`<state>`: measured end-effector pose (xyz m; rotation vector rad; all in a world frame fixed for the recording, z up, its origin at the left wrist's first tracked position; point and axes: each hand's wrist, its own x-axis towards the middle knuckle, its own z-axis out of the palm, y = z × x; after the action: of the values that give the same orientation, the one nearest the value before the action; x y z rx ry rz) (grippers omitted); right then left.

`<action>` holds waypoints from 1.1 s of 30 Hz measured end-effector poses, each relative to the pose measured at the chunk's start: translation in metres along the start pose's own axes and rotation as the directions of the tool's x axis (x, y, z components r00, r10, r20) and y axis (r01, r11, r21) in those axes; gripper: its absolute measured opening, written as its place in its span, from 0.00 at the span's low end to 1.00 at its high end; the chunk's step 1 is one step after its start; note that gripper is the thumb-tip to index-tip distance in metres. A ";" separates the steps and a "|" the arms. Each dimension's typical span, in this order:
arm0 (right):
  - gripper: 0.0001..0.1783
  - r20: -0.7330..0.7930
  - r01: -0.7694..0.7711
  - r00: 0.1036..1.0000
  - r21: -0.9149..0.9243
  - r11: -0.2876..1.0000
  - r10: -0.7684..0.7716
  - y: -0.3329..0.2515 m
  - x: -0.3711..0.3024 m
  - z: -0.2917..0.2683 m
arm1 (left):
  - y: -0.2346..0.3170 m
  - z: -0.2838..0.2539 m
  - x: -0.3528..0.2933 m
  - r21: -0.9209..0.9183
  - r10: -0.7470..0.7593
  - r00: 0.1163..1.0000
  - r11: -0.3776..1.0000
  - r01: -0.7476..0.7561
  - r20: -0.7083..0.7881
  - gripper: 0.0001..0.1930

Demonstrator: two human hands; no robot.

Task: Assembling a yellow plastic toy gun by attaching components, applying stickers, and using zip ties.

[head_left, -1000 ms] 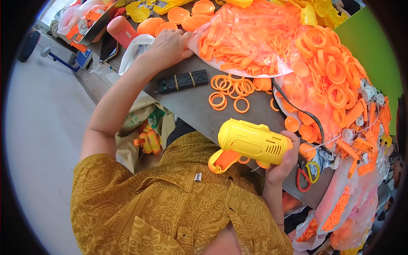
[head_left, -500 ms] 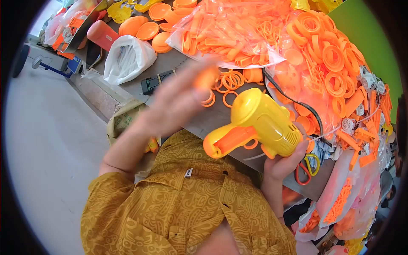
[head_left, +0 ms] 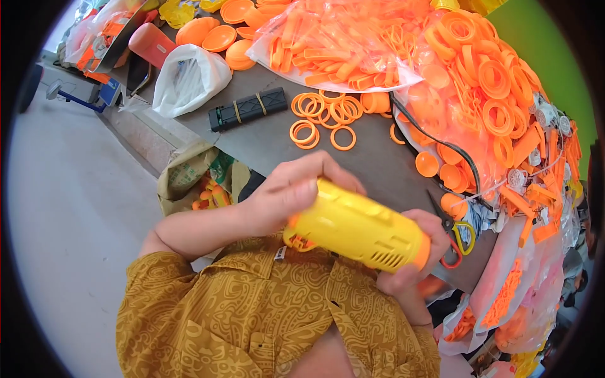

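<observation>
Both hands hold a yellow plastic hair dryer housing (head_left: pixel 362 225) in front of my shirt, lying lengthwise between them. My left hand (head_left: pixel 287 195) is closed over its left end, thumb on top, fingers over the far side. My right hand (head_left: pixel 421 249) wraps the right end, where vent slits and an orange edge show. Below my left hand a small yellow and orange part sticks out; the handle is mostly hidden. On the table beyond lie several loose orange rings (head_left: pixel 343 137). Scissors (head_left: pixel 463 230) with red and yellow handles lie beside my right hand.
A black bar with rubber bands (head_left: pixel 247 109) lies near a white plastic bag (head_left: pixel 191 82). Large heaps of orange parts (head_left: pixel 353 44) fill the table's far side and right. A black cable (head_left: pixel 435 135) crosses there. Below the table's left edge stands a sack (head_left: pixel 183 179) of parts.
The left hand has come down from above the rings onto the housing's left end. The housing has turned and moved lower, its handle swung mostly out of sight. The right hand still grips it.
</observation>
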<state>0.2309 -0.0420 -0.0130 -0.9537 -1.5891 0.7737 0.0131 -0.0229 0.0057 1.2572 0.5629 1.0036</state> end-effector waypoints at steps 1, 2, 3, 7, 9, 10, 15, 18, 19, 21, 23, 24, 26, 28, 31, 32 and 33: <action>0.29 0.097 0.089 0.991 0.061 0.994 -0.095 -0.002 0.000 -0.002 | -0.002 0.002 -0.001 -0.265 -0.128 0.991 0.955 0.133 0.034 0.28; 0.29 0.187 0.171 0.963 0.130 0.977 -0.194 -0.005 0.000 -0.006 | -0.002 0.004 -0.002 -0.503 -0.241 0.965 0.825 0.258 0.101 0.28; 0.26 0.286 0.179 0.938 0.081 0.980 -0.195 -0.016 0.004 -0.013 | 0.003 0.009 0.000 -0.542 -0.282 0.949 0.780 0.313 0.142 0.30; 0.19 0.386 0.437 0.793 0.180 0.881 -0.472 -0.029 0.013 -0.021 | 0.017 0.023 -0.003 -0.528 -0.341 0.902 0.731 0.432 0.266 0.25; 0.18 0.333 0.467 0.797 0.189 0.864 -0.503 -0.032 0.008 -0.018 | 0.024 0.027 -0.005 -0.455 -0.309 0.924 0.805 0.381 0.226 0.23; 0.17 0.277 0.497 0.799 0.197 0.845 -0.534 -0.032 0.004 -0.017 | 0.025 0.028 -0.005 -0.374 -0.273 0.943 0.868 0.326 0.188 0.21; 0.18 0.255 0.515 0.803 0.159 0.842 -0.539 -0.034 0.007 -0.012 | 0.028 0.019 -0.004 -0.362 -0.248 0.946 0.879 0.310 0.208 0.20; 0.22 0.266 0.371 0.885 0.092 0.924 -0.382 -0.014 0.030 -0.014 | 0.024 0.007 0.022 -0.392 -0.347 0.937 0.857 0.336 0.046 0.23; 0.26 0.389 0.273 0.899 -0.141 0.952 -0.200 -0.018 0.044 -0.019 | 0.017 -0.004 0.037 -0.353 -0.342 0.940 0.878 0.322 0.007 0.34; 0.31 -0.116 0.000 0.993 0.176 0.984 0.021 0.000 0.038 0.016 | 0.011 -0.014 0.058 -0.513 -0.334 0.941 0.818 0.260 -0.056 0.30; 0.32 -0.150 -0.002 0.988 0.118 0.993 0.019 0.009 0.034 0.017 | 0.015 -0.032 0.069 -0.014 -0.244 0.942 0.969 0.248 -0.231 0.21; 0.32 -0.106 -0.127 0.984 0.158 0.979 0.145 0.014 0.029 0.011 | 0.016 -0.042 0.075 0.493 -0.082 0.942 0.835 0.244 -0.327 0.12; 0.31 -0.064 -0.246 0.963 0.194 0.950 0.263 0.012 0.029 0.007 | 0.006 -0.076 0.088 0.792 0.151 0.966 0.606 0.078 -0.211 0.07; 0.27 -0.055 -0.370 0.898 0.444 0.816 0.437 0.005 0.037 0.004 | -0.001 -0.095 0.099 0.962 0.328 0.945 0.265 -0.069 -0.023 0.05; 0.23 -0.040 -0.361 0.902 0.474 0.803 0.429 0.018 0.032 0.000 | -0.002 -0.107 0.111 0.932 0.185 0.931 -0.243 -0.268 0.316 0.10; 0.22 -0.022 -0.374 0.899 0.482 0.792 0.438 0.021 0.030 -0.001 | -0.001 -0.111 0.115 0.918 0.135 0.930 -0.262 -0.299 0.341 0.10; 0.22 -0.026 -0.372 0.899 0.483 0.793 0.437 0.024 0.029 -0.002 | -0.001 -0.114 0.118 0.902 0.085 0.927 -0.279 -0.329 0.365 0.10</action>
<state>0.2341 -0.0056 -0.0202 -0.9692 -1.0057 1.2975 -0.0233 0.1371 -0.0052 3.0958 1.1607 0.4736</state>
